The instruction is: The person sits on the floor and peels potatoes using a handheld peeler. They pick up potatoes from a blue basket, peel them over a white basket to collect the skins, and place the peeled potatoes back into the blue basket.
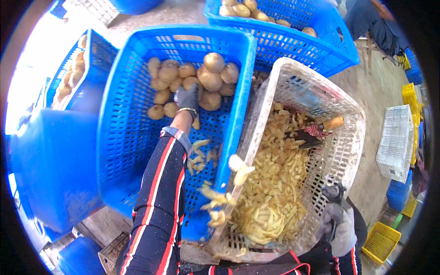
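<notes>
My left hand (188,98), in a dark glove with a band at the wrist, reaches down into a blue plastic crate (115,113). It touches the unpeeled potatoes (210,79) heaped at the crate's far end; its fingertips are hidden. My right hand (336,218), in a dirty grey glove, is beside the near right rim of a stained white plastic crate (357,137). A thin dark object (332,231) shows against that glove, but its kind and the grip are unclear. Potato peelings (275,182) fill much of the white crate.
A wooden-handled tool with a dark blade (309,137) lies on the peelings. More peelings (216,199) hang over the adjoining rims. Another blue crate (285,44) with potatoes stands behind. At left is a potato-filled crate (99,55). A person (369,25) sits at far right.
</notes>
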### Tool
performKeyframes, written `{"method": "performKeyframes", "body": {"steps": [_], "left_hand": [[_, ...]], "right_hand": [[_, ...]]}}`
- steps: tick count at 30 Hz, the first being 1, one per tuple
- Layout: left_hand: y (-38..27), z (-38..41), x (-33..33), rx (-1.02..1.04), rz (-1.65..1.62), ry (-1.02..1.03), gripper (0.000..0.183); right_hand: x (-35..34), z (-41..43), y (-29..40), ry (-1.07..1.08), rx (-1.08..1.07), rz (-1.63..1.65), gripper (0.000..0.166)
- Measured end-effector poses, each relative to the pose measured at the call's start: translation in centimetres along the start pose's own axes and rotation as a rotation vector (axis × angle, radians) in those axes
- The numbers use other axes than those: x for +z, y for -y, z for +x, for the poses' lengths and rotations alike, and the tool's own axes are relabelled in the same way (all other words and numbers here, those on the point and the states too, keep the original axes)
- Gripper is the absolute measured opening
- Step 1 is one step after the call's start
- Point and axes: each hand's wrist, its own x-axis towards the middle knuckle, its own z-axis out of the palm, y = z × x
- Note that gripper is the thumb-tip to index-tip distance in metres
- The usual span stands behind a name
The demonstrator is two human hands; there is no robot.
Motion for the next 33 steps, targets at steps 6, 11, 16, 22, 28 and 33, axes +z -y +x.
{"method": "performKeyframes", "body": {"steps": [6, 11, 16, 22, 28, 33], "left_hand": [[-0.6, 0.1, 0.8, -0.093, -0.585, 0.074, 0.055], [-2.2, -8.6, -6.5, -0.299, -1.592, 0.429, 0.054], [-4.0, -17.7, -16.6, -0.203, -1.858, 0.680, 0.052], [-4.4, -30.8, -24.9, -0.122, -1.849, 0.877, 0.053], [-2.6, -43.1, -27.3, 0.025, -1.801, 0.747, 0.049], [-1.4, -44.4, -26.2, 0.039, -2.004, 0.676, 0.047]], "right_hand": [[1.5, -0.6, 1.6, 0.050, 0.129, -0.051, 0.054], [1.0, -1.8, 0.4, 0.257, -0.061, 0.010, 0.060], [0.1, -1.0, -3.0, 0.418, -0.283, 0.066, 0.047], [4.6, -4.2, -8.3, 0.492, -0.786, -0.376, 0.049], [9.4, -11.0, -10.1, 0.586, -1.052, -0.339, 0.041], [10.4, -12.0, -14.7, 0.446, -1.133, -0.343, 0.044]]}}
